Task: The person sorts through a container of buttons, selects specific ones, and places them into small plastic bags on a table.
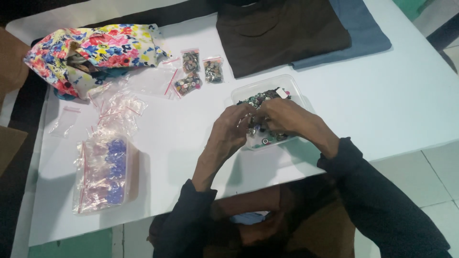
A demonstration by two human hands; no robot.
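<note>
At the far left of the white table [392, 95] lies a floral cloth bag [91, 50], patterned in red, blue and yellow, its mouth open toward the table's edge. Below it, a loose heap of empty clear zip bags [117, 107] with red seal strips spreads out, one small bag [64, 119] lying apart to the left; nearer the front edge sits a larger clear packet [103, 174] holding blue-violet round pieces. Further right, three small filled zip bags [201, 71] of mixed buttons lie close together, just beside the folded brown cloth [282, 33], which rests on a folded blue cloth [368, 33]. In the middle stands a clear plastic tub [291, 86] full of assorted buttons [260, 99] — mostly dark and metallic, a few coloured. Both hands meet over the tub's near side: the left hand [232, 131] has its fingers curled in at the buttons, the right hand [287, 119] likewise bent over them, fingertips nearly touching. What either pinches, if anything, I cannot tell — the fingers hide it. Both sleeves are dark.
</note>
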